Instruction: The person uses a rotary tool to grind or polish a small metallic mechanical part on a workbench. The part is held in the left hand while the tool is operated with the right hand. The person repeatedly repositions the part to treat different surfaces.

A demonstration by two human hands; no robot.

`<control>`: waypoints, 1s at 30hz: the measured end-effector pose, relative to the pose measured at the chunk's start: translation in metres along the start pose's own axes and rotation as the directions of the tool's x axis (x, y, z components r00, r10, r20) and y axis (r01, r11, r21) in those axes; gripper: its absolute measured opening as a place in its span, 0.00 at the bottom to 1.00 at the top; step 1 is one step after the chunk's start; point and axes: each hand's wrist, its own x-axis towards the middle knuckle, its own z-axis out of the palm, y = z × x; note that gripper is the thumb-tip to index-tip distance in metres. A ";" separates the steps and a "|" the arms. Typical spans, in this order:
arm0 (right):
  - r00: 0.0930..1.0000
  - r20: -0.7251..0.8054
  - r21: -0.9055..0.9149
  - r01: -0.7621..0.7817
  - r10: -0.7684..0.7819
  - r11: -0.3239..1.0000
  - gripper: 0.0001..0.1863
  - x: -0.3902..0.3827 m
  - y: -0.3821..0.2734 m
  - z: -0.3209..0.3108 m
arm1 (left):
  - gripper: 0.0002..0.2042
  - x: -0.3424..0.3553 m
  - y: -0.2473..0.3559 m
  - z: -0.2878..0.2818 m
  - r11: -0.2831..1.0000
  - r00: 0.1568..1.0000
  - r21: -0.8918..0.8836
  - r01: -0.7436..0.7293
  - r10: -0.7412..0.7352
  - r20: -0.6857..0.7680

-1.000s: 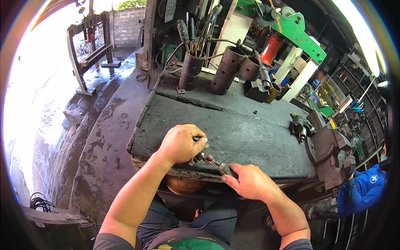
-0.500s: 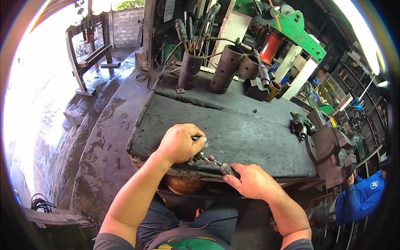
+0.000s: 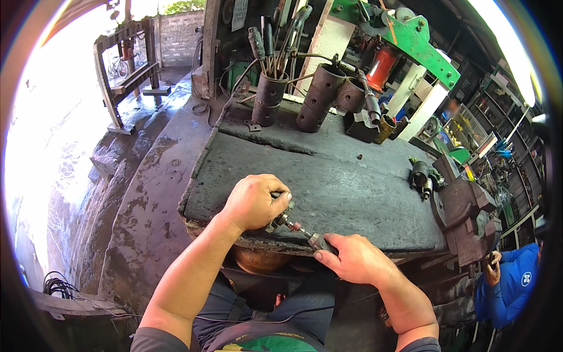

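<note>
My left hand (image 3: 256,201) is closed around a small metal part (image 3: 274,223) with a shiny stem, held above the bench's near edge. Most of that part is hidden by my fingers. In my right hand (image 3: 353,256) is a die grinder (image 3: 319,242), its thin shaft pointing left and away from me. A pinkish grinding stone (image 3: 297,226) on its tip is at the end of the metal part; whether they touch I cannot tell.
Dark metal tubes (image 3: 270,100) filled with tools stand at the back of the workbench (image 3: 352,193). A bench vise (image 3: 469,217) sits on the right, near a dark cylinder (image 3: 419,173). Behind rises a green press frame (image 3: 419,44). Another person in blue (image 3: 513,281) is far right.
The grinding stone has shifted slightly nearer me and to the left, toward the metal part. My left hand stays nearly still. The person in blue has raised their hands.
</note>
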 end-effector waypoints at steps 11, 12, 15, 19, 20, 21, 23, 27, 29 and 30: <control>0.993 -0.099 0.147 -0.044 0.059 0.988 0.30 -0.003 0.012 0.010 | 0.10 0.001 0.000 0.000 1.000 1.000 0.013 0.010 -0.010 0.013; 0.988 -0.138 0.194 -0.045 0.072 0.980 0.30 -0.004 0.018 0.015 | 0.10 0.000 0.002 -0.001 1.000 1.000 0.007 0.016 -0.016 0.015; 0.980 -0.179 0.470 0.011 0.083 0.883 0.30 -0.017 0.036 0.037 | 0.13 0.002 0.015 0.003 0.991 0.997 0.116 0.068 -0.064 -0.032; 0.977 -0.118 0.911 0.035 0.178 0.410 0.23 -0.024 0.050 0.086 | 0.25 0.016 0.033 0.016 0.869 0.962 0.413 0.273 -0.252 -0.105; 0.971 -0.175 0.925 0.107 0.160 0.364 0.20 -0.026 0.053 0.098 | 0.27 0.023 0.035 0.016 0.824 0.942 0.467 0.320 -0.327 -0.070; 0.973 -0.162 0.922 0.091 0.162 0.376 0.20 -0.027 0.056 0.107 | 0.29 0.028 0.035 0.015 0.772 0.923 0.530 0.350 -0.379 -0.058; 0.977 -0.140 0.914 0.066 0.158 0.400 0.20 -0.033 0.066 0.121 | 0.32 0.036 0.034 0.011 0.769 0.905 0.526 0.364 -0.426 -0.003; 0.970 -0.143 0.952 0.081 0.196 0.295 0.18 -0.041 0.081 0.139 | 0.24 0.043 0.034 0.000 0.848 0.975 0.513 0.130 -0.204 0.090; 0.970 -0.143 0.956 0.084 0.197 0.281 0.18 -0.042 0.085 0.143 | 0.21 0.054 0.038 -0.005 0.915 0.974 0.403 -0.016 -0.077 0.214; 0.970 -0.145 0.956 0.087 0.193 0.281 0.19 -0.042 0.087 0.145 | 0.20 0.059 0.041 -0.006 0.936 0.957 0.352 -0.007 -0.095 0.272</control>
